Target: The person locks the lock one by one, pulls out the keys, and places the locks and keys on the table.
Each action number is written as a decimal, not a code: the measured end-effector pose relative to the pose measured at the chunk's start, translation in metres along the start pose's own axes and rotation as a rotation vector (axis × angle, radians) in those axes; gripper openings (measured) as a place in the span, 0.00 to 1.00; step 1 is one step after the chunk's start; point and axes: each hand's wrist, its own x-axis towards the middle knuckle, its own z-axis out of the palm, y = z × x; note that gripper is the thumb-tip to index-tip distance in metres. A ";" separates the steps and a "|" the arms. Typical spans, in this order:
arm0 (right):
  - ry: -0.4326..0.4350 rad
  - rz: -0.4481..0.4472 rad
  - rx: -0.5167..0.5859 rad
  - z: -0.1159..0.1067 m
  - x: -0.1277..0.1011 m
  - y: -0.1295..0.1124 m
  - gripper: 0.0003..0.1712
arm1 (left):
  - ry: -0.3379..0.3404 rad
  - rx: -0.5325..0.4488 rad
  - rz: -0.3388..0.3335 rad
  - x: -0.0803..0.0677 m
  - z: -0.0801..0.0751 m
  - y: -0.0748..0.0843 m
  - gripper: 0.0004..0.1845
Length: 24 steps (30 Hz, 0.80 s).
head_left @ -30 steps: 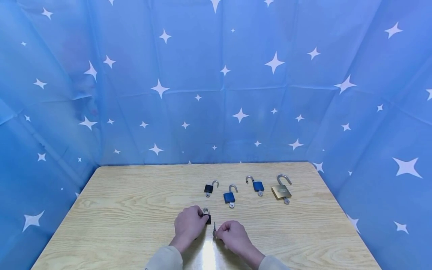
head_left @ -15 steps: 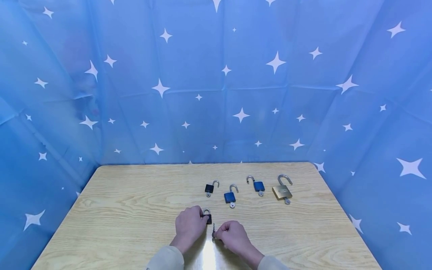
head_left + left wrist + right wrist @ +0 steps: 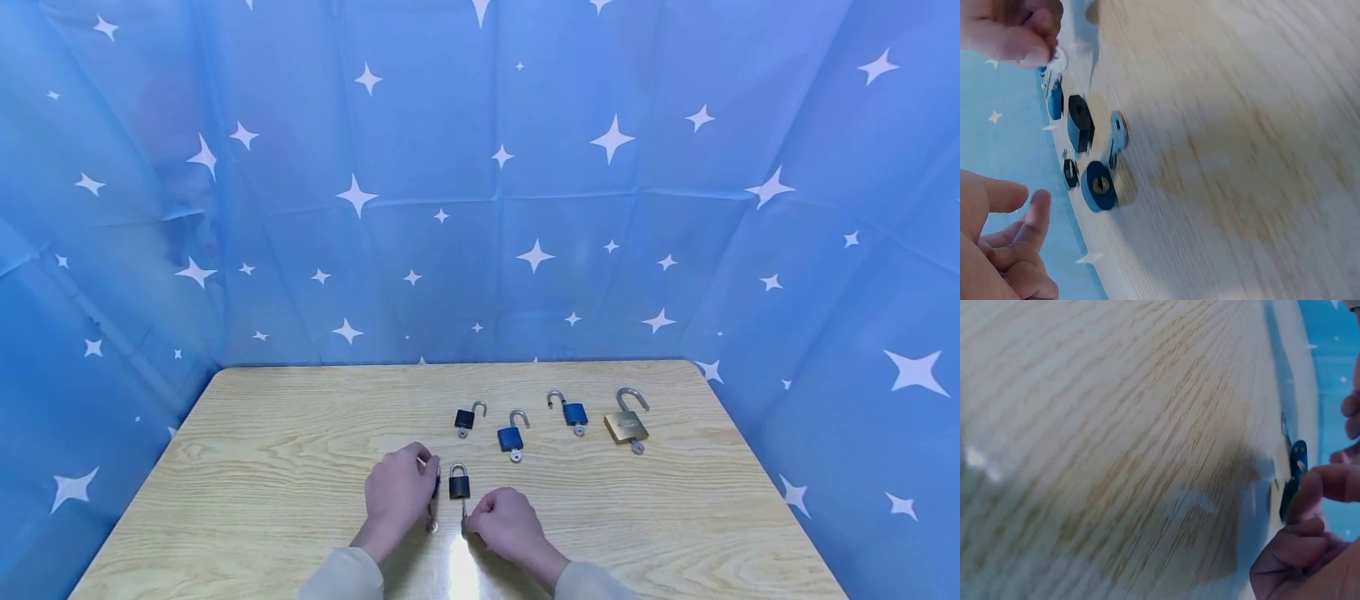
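Observation:
A small black padlock (image 3: 459,483) with its shackle closed lies on the wooden table (image 3: 262,467) between my hands. Its key (image 3: 463,515) points toward me, and my right hand (image 3: 504,518) pinches it with curled fingers; the left wrist view shows those fingertips (image 3: 1029,44) on the silver key head (image 3: 1057,60). My left hand (image 3: 399,487) rests just left of the padlock with loosely bent fingers (image 3: 1016,219) and holds nothing. A blue padlock (image 3: 1099,184) with a key (image 3: 1117,132) lies close beside it, partly hidden in the head view.
Farther back on the table, several padlocks with open shackles and keys form a row: black (image 3: 465,417), blue (image 3: 511,437), blue (image 3: 573,412), brass (image 3: 626,425). Blue star-patterned cloth (image 3: 480,208) walls in the table on three sides.
My left hand let go of the black padlock and moved left. The padlock now lies uncovered, and my right hand shifted slightly left with the key.

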 end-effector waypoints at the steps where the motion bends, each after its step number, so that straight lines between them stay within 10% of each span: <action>1: 0.003 -0.009 -0.019 0.001 0.001 0.000 0.07 | 0.008 -0.007 -0.005 0.001 -0.001 -0.002 0.09; 24: 0.041 0.000 -0.258 0.010 0.009 -0.001 0.22 | -0.006 -0.023 -0.036 0.000 -0.004 -0.013 0.09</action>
